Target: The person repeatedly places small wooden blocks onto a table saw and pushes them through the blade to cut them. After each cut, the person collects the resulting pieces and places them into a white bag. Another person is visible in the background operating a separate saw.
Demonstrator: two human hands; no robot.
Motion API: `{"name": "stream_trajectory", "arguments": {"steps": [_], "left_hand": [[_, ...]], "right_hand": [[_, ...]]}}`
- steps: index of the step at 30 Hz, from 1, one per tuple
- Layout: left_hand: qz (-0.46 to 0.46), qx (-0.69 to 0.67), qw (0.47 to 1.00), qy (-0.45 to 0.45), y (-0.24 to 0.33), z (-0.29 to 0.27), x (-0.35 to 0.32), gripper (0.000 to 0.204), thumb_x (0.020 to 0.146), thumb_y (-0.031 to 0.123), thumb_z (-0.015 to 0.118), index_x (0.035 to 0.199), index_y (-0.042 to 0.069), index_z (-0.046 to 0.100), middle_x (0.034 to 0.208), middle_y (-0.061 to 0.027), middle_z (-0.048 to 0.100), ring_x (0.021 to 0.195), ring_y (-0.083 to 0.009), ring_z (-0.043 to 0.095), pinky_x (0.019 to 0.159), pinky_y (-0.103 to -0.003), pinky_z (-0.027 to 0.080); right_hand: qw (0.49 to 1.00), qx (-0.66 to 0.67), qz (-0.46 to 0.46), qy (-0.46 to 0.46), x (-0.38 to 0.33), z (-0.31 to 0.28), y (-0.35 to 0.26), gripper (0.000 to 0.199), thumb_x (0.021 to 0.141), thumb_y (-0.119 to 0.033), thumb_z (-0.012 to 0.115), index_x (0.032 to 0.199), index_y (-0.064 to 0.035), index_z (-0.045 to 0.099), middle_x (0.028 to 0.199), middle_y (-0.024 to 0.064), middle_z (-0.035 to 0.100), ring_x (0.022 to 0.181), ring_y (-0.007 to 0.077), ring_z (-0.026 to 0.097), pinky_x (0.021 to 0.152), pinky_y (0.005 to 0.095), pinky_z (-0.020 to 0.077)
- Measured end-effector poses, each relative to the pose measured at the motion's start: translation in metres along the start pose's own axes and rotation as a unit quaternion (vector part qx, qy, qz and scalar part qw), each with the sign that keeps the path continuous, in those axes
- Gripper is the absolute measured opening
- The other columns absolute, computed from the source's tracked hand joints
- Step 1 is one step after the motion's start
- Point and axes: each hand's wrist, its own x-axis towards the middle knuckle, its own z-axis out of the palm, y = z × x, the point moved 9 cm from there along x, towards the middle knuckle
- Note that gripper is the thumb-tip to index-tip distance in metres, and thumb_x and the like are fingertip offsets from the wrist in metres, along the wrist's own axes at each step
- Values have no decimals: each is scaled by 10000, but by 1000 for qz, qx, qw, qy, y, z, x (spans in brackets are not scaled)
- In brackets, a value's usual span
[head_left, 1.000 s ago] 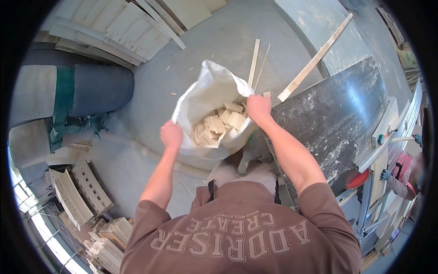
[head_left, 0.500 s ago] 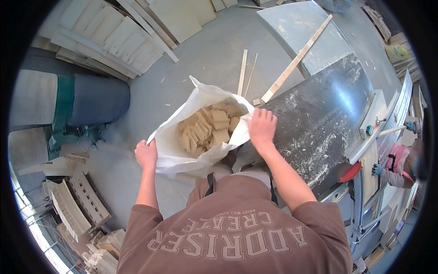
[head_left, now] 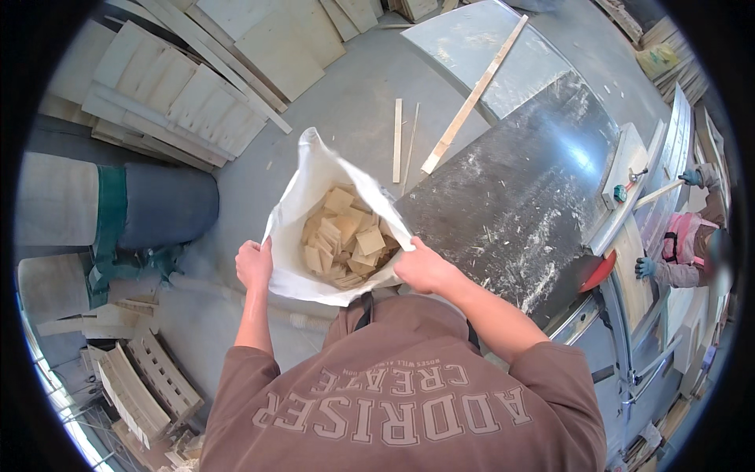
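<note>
In front of me is a white sack [head_left: 287, 211] with its mouth pulled wide. Several small, flat wooden offcuts [head_left: 346, 236] lie jumbled inside it. My left hand [head_left: 253, 263] is closed on the left side of the sack's rim. On the right side, my right hand [head_left: 425, 266] grips the rim with its fingers folded over the edge. The sack's far rim rises to a peak away from me, and its lower part is out of sight.
A black worktop [head_left: 511, 197] dusted with wood chips stands to my right, a long wooden strip [head_left: 476, 94] beyond it. At the right edge, a gloved co-worker [head_left: 680, 240] handles a wooden piece. Wooden panels [head_left: 173, 86] lie at the far left, near blue collection bags [head_left: 169, 204].
My right hand has moved left and nearer to me with the rim. The sack's mouth has narrowed, and the offcuts inside have shifted. The whole view has turned a little.
</note>
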Motion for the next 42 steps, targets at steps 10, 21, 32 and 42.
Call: {"name": "stream_trajectory", "arguments": {"steps": [10,21,32,42], "left_hand": [[268,53,949,156,101,-5,-49,671,848,355,859,1367,43,569,1340,-151,620,1269,-374,564,1065,-488,451],[403,-203,870,-197,246,100,-181,277,978,248,753,1063,-10,699,901,-132,718,842,-285,690,796,-418,554],[97,-290,519,-798,327,293,-437,438,1042,430,594,848,48,686,789,-65,674,712,-208,623,680,-343,494],[178,-138,680,-698,313,303,-416,208,1036,228,645,1152,56,657,1023,-39,718,829,-138,681,700,-297,541]], "right_hand": [[986,-35,81,141,-57,18,19,160,867,-47,684,997,-53,777,1121,155,735,1278,333,624,1239,564,336],[907,124,163,369,-132,2,43,117,978,-162,617,935,-60,655,893,98,668,918,256,654,896,419,465],[387,692,152,591,-248,117,96,691,1157,-605,297,1168,-21,666,1091,126,712,968,222,719,907,370,581],[317,446,506,667,-381,270,114,301,1017,-282,725,1024,19,722,943,135,774,857,223,739,780,389,582]]}}
